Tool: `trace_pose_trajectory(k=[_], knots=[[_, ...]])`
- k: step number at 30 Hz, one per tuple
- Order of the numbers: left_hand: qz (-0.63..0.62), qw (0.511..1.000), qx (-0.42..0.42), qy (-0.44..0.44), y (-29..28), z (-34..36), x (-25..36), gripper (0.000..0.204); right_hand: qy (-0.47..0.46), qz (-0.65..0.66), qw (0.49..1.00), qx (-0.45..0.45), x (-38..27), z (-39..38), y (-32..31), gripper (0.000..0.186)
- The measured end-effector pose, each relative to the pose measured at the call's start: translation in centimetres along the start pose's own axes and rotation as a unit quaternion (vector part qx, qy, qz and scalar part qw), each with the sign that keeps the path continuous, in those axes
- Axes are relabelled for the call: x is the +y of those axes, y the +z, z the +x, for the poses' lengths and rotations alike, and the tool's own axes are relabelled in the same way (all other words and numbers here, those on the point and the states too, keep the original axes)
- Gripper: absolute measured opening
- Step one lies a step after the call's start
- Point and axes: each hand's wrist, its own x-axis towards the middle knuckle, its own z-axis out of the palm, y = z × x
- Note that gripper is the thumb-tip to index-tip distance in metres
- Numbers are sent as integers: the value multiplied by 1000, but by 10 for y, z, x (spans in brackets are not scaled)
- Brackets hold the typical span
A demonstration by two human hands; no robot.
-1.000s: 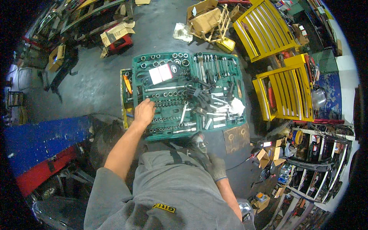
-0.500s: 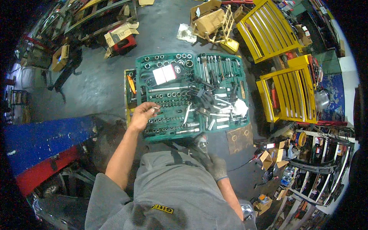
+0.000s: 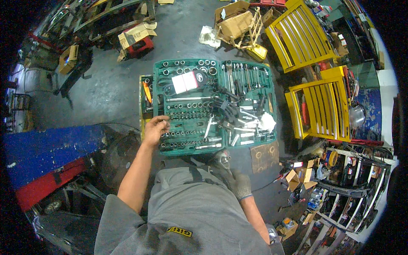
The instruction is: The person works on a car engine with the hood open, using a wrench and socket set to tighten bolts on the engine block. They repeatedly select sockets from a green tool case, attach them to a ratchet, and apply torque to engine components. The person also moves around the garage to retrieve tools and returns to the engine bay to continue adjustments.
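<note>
My left hand (image 3: 155,132), bare, is pinched at the left side of an open green socket case (image 3: 189,129), over its rows of small sockets and bits (image 3: 189,114); what is between the fingertips is too small to make out. My right hand (image 3: 237,182), in a grey knit glove, is closed on a silver tool (image 3: 222,160), perhaps a power wrench, below the case's front edge. In the case's right half lie wrenches (image 3: 242,76) and loose dark and chrome tools (image 3: 244,123). A white-and-red packet (image 3: 183,81) rests on the left half.
Two yellow drawer cabinets (image 3: 316,110) stand at the right. Cardboard boxes (image 3: 233,25) and a wooden frame lie ahead. A blue-and-red painted structure (image 3: 51,153) is at the lower left. Racks with parts (image 3: 348,182) fill the lower right.
My left hand has drawn slightly back from the socket rows with its fingers pinched; a small shiny piece showed in it half a second ago. My right hand stays low on the tool.
</note>
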Motion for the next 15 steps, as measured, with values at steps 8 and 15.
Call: trace_pose_trajectory(k=[8,15], knots=[[-5,999,43,15,-20,-8,-2,37,-4,29,1000,-1,3,1,3,36],[39,997,27,59,-21,-14,-4,44,-45,-11,999,8,13,9,12,38]])
